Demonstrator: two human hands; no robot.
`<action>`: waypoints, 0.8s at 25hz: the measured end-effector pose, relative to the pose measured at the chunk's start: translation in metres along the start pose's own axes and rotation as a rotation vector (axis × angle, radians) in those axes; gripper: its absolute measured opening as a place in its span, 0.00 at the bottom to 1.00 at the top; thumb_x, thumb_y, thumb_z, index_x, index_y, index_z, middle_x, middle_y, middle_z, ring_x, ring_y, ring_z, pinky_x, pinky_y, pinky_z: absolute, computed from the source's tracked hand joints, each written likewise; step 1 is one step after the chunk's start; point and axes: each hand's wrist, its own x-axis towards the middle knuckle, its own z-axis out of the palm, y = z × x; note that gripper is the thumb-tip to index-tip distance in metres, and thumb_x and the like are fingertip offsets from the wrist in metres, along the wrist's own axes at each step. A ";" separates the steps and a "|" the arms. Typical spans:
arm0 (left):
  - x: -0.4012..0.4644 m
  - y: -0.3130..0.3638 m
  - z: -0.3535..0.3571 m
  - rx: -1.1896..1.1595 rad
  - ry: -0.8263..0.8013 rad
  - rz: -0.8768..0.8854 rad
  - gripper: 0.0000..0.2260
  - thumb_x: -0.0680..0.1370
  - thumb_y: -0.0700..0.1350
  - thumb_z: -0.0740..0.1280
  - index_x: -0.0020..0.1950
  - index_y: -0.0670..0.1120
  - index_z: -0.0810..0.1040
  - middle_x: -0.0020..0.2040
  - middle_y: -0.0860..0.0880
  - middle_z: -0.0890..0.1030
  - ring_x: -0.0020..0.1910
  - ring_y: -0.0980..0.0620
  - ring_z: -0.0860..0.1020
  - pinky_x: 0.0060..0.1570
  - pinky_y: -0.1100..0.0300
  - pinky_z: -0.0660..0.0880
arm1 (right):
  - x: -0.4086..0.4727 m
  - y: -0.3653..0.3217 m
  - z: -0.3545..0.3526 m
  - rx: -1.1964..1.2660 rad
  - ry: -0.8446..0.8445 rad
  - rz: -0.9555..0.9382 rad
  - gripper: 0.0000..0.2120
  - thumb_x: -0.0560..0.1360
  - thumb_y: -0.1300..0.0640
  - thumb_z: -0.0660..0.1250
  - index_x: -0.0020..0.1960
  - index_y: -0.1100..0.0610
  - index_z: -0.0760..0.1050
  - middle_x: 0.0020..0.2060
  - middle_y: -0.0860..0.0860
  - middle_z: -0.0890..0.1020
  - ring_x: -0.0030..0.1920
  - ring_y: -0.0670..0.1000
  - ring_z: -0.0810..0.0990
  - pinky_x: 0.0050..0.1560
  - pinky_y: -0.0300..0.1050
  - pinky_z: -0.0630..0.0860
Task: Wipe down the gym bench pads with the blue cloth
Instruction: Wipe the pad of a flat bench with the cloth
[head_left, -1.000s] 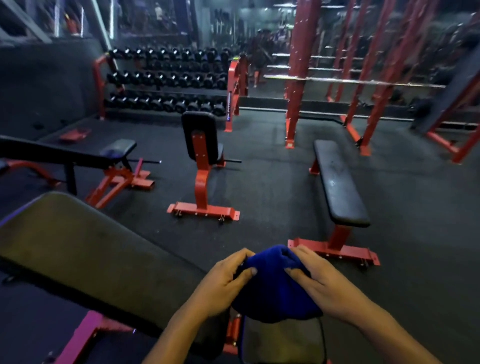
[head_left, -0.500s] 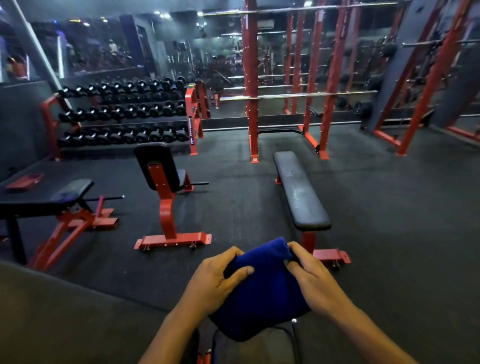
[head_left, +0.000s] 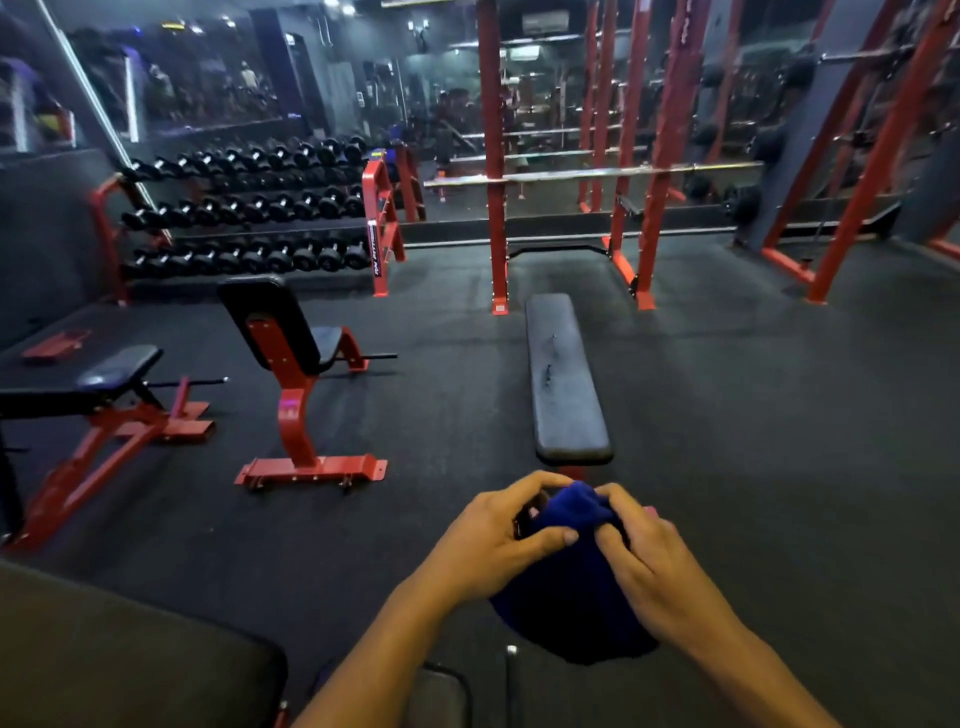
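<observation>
A bunched blue cloth (head_left: 566, 597) hangs in front of me, low in the middle of the view. My left hand (head_left: 488, 540) grips its upper left part, thumb laid across the cloth. My right hand (head_left: 644, 561) pinches its upper right part with curled fingers. Straight ahead, just beyond my hands, a flat bench with a long black pad (head_left: 563, 379) stands on a red frame. The black pad of an inclined bench (head_left: 119, 654) fills the bottom left corner, close to me.
An upright seat on a red frame (head_left: 291, 364) stands at centre left, and another adjustable bench (head_left: 104, 379) at the far left. A dumbbell rack (head_left: 249, 213) lines the back wall. Red power racks (head_left: 649, 156) with a barbell stand behind the flat bench. Dark rubber floor lies to the right.
The view has lifted and turned left to right, so the near inclined pad slid down into the corner. Both hands have gathered the cloth tighter, fingers more curled.
</observation>
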 end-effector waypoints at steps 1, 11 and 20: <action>0.013 0.007 0.012 -0.017 0.011 0.008 0.13 0.82 0.52 0.69 0.66 0.60 0.76 0.55 0.58 0.83 0.52 0.59 0.81 0.52 0.60 0.78 | 0.002 0.014 -0.017 0.000 0.000 0.000 0.08 0.82 0.57 0.60 0.54 0.45 0.74 0.43 0.39 0.81 0.42 0.43 0.80 0.41 0.37 0.74; 0.094 -0.032 0.033 -0.178 0.071 -0.113 0.11 0.82 0.47 0.70 0.61 0.60 0.76 0.55 0.56 0.83 0.54 0.55 0.82 0.54 0.58 0.79 | 0.069 0.104 -0.068 0.178 -0.072 0.089 0.03 0.80 0.53 0.66 0.51 0.50 0.79 0.44 0.42 0.84 0.44 0.39 0.81 0.41 0.32 0.74; 0.207 -0.125 -0.027 -0.101 0.414 -0.191 0.11 0.79 0.44 0.72 0.56 0.60 0.84 0.55 0.60 0.84 0.57 0.58 0.82 0.57 0.58 0.79 | 0.278 0.145 -0.056 0.207 -0.130 -0.012 0.08 0.75 0.58 0.73 0.50 0.49 0.76 0.45 0.41 0.82 0.46 0.41 0.80 0.42 0.30 0.72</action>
